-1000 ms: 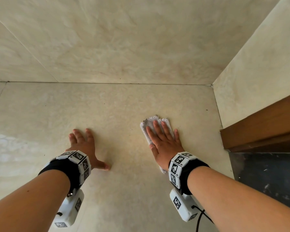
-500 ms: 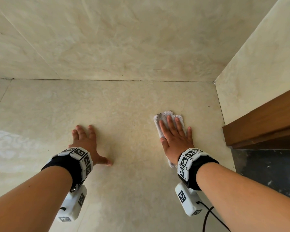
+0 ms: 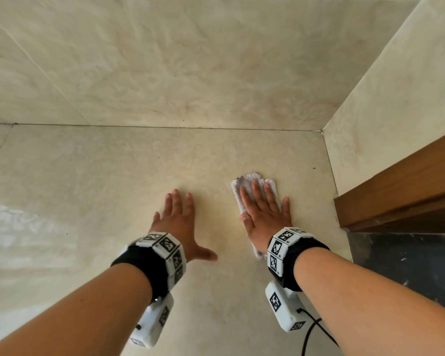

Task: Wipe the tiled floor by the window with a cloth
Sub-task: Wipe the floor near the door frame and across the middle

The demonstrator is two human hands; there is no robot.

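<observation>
Cloth [image 3: 248, 179]: white and nubbly, a narrow strip lying from 12 to 6 o'clock, with a dark smudge on its 11 o'clock corner.
Cloth place: flat on the floor [image 3: 100, 181], at 3 o'clock from the left hand and near the corner where two walls meet.
Right hand [image 3: 265, 219]: palm down on the cloth, fingers straight and a little spread. The cloth shows past the fingertips at 12 o'clock and under the wrist at 6 o'clock.
Left hand [image 3: 180, 222]: flat on bare tile, holding nothing, fingers straight, thumb out toward 3 o'clock, just beside the cloth but apart from it.
Floor: cream marbled tiles with thin grout lines and glare at 9 o'clock.
Wall [image 3: 190, 60]: the same tile, at 12 o'clock.
Wood trim [image 3: 401, 186]: brown, at 3 o'clock from the cloth, with a dark slab [image 3: 409, 265] below it.
Wristbands [image 3: 283, 242]: black, with white marker blocks, one on each wrist.
</observation>
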